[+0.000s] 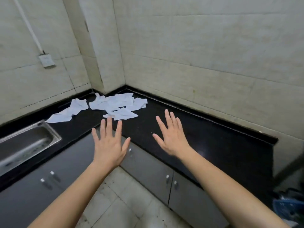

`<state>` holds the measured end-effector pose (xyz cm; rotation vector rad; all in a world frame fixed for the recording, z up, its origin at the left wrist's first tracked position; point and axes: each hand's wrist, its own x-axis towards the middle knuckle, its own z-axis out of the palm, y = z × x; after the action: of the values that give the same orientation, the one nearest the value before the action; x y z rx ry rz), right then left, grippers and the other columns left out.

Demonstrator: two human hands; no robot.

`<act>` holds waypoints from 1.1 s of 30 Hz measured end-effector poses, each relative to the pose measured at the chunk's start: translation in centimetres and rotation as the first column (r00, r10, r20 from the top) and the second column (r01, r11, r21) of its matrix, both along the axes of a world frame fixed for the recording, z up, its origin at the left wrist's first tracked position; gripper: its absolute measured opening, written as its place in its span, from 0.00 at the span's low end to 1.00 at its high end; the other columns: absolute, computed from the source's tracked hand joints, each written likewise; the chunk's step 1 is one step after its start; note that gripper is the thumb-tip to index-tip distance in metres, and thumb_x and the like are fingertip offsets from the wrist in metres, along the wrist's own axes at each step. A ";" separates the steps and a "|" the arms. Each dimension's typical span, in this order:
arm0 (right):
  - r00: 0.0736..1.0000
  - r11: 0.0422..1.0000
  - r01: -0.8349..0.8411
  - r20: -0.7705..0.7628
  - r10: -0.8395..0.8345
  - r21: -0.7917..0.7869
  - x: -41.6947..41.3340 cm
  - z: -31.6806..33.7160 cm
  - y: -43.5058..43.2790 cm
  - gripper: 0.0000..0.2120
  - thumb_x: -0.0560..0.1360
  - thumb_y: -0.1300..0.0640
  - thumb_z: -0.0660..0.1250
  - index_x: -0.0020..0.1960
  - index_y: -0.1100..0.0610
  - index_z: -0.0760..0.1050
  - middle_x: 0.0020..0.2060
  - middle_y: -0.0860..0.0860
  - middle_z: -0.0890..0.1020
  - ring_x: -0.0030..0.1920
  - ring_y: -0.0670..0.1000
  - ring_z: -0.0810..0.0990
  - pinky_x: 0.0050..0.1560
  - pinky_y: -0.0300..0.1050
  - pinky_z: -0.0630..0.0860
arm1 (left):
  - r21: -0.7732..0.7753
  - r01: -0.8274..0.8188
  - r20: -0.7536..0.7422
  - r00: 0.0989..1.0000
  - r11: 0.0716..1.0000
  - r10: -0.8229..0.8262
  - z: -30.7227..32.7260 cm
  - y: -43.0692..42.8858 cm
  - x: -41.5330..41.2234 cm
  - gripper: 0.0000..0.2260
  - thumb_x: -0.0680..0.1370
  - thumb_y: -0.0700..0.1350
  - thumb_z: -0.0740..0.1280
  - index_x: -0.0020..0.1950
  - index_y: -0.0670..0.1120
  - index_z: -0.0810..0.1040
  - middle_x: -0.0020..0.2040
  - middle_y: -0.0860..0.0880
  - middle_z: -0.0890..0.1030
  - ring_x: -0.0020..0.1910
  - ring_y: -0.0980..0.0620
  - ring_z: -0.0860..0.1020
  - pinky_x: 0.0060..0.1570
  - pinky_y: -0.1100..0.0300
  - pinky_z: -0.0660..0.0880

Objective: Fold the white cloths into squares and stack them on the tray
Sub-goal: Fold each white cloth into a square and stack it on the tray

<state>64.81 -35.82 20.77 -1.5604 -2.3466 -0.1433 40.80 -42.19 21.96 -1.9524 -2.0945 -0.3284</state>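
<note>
Several crumpled white cloths [113, 102] lie loose in the inner corner of a black L-shaped countertop [205, 139]. One more white cloth [65, 113] lies spread out to their left. My left hand [109, 145] hovers flat with fingers spread, just in front of the nearest cloth [122, 114]. My right hand [172, 137] is also flat with fingers apart, above bare counter to the right of the pile. Neither hand holds anything. No tray is in view.
A steel sink [24, 143] is set into the counter at the left. Grey cabinet doors [148, 171] with small handles run below the counter. Tiled walls close the corner, with a socket [46, 60] on the left wall. Blue items [287, 206] lie on the floor at lower right.
</note>
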 end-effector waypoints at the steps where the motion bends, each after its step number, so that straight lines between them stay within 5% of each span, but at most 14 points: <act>1: 1.000 1.000 -0.020 0.001 0.020 -0.007 -2.2 -0.1 0.6 0.35 0.82 0.37 0.53 0.82 0.52 0.49 0.81 0.60 0.43 0.81 0.62 0.43 0.79 0.60 0.46 | -0.011 -0.028 0.009 1.000 1.000 0.028 -0.2 0.5 -2.1 0.33 0.80 0.64 0.47 0.81 0.46 0.58 0.81 0.38 0.51 0.79 0.36 0.50 0.72 0.31 0.52; 14: 0.983 0.981 -0.178 0.023 0.180 -0.080 -15.5 -3.6 13.8 0.35 0.81 0.38 0.53 0.82 0.54 0.50 0.81 0.61 0.45 0.81 0.62 0.45 0.79 0.61 0.48 | -0.113 -0.152 0.006 0.988 0.982 0.153 -3.8 11.2 -13.1 0.35 0.78 0.64 0.44 0.81 0.46 0.57 0.81 0.37 0.51 0.79 0.37 0.52 0.72 0.31 0.54; 23: 0.955 0.946 -0.295 -0.062 0.289 -0.132 -23.1 -3.8 29.6 0.37 0.79 0.36 0.43 0.82 0.53 0.50 0.81 0.61 0.45 0.80 0.64 0.45 0.78 0.62 0.48 | -0.161 -0.316 -0.050 0.949 0.935 0.312 -3.6 22.2 -19.9 0.33 0.80 0.63 0.48 0.80 0.47 0.59 0.80 0.37 0.54 0.79 0.36 0.53 0.71 0.30 0.56; 26: 0.936 0.922 -0.351 -0.104 0.338 -0.162 -26.4 -4.1 32.5 0.36 0.78 0.36 0.43 0.82 0.52 0.49 0.81 0.60 0.45 0.80 0.64 0.45 0.78 0.60 0.47 | -0.177 -0.395 -0.039 0.918 0.901 0.395 -3.7 23.7 -22.8 0.32 0.81 0.62 0.54 0.81 0.48 0.56 0.81 0.38 0.49 0.80 0.37 0.49 0.73 0.32 0.51; 33: 0.879 0.842 -0.476 -0.103 0.466 -0.255 -35.1 -6.9 37.2 0.34 0.83 0.41 0.53 0.82 0.53 0.45 0.81 0.59 0.41 0.81 0.61 0.41 0.79 0.59 0.44 | -0.280 -0.518 -0.020 0.845 0.808 0.535 -5.8 27.4 -30.0 0.33 0.82 0.64 0.48 0.82 0.50 0.44 0.81 0.40 0.39 0.80 0.39 0.40 0.75 0.35 0.44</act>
<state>29.76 1.42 13.89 -1.0172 -2.7276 0.3364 10.85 -14.74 16.20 -1.3897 -2.7286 0.0250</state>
